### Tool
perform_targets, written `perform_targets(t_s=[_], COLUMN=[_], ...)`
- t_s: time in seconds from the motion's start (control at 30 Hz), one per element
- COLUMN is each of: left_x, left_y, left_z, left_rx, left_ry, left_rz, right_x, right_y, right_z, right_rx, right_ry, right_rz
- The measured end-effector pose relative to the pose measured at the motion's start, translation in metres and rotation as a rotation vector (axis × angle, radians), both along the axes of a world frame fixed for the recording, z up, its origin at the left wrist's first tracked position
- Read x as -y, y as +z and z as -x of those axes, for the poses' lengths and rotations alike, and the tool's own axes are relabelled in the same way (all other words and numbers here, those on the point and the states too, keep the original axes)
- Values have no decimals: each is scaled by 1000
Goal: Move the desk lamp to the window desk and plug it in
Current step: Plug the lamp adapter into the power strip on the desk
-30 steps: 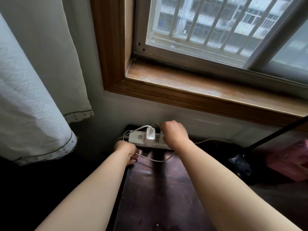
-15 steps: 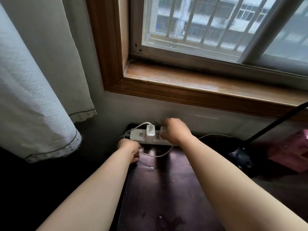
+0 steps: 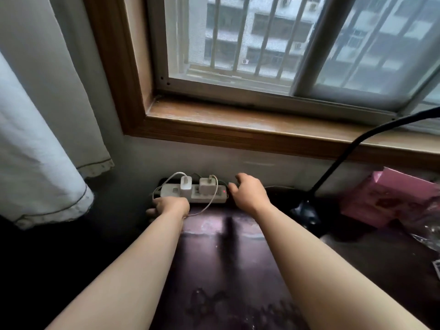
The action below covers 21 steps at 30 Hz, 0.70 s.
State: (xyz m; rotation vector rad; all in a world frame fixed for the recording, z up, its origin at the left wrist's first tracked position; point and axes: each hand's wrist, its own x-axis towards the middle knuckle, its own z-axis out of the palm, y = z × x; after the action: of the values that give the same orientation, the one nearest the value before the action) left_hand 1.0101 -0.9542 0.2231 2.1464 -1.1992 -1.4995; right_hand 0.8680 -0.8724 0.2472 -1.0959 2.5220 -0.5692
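Since the earlier frame, the right hand [image 3: 248,194] has come off the middle of the power strip [image 3: 192,195] and now sits at its right end, so a second white adapter [image 3: 206,185] shows plugged in beside the first adapter [image 3: 186,185]. A small red light [image 3: 224,191] glows near the right end of the strip.

Much is hard to see. The lamp's head is cut off by the right edge of the picture; only its black neck [image 3: 352,151] and dark base [image 3: 307,211] show, and the base is dim in the shadow. The left part of the counter [image 3: 214,270] falls into darkness.

The right hand's fingers [image 3: 240,178] are loosely spread and hold nothing; the lower fingers touch or almost touch the strip's end, I cannot tell which. The left hand [image 3: 170,206] rests against the front left of the strip with fingers curled down; whether they grip anything I cannot tell. A thin white cable [image 3: 210,202] runs from the second adapter down to the left wrist.

The lamp stands on the counter under the window sill [image 3: 238,122], right of the strip, beside a pink box [image 3: 385,196].
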Motion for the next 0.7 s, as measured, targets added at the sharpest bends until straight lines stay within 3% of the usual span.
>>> perform_targets(t_s=[0.2,0.3,0.7], left_x=[-48,-75,-202], left_y=[12,12,13], left_z=[15,26,75], left_rx=[-57,-53,-375], left_ry=[125,71,-152], left_rz=[97,144,132], right_x=[-60,-92,-218], right_y=[5,8,10], right_z=[15,24,65], right_rx=[-37,-49,-87], right_ry=[-24,-30,-88], right_rz=[-4,-10,-6])
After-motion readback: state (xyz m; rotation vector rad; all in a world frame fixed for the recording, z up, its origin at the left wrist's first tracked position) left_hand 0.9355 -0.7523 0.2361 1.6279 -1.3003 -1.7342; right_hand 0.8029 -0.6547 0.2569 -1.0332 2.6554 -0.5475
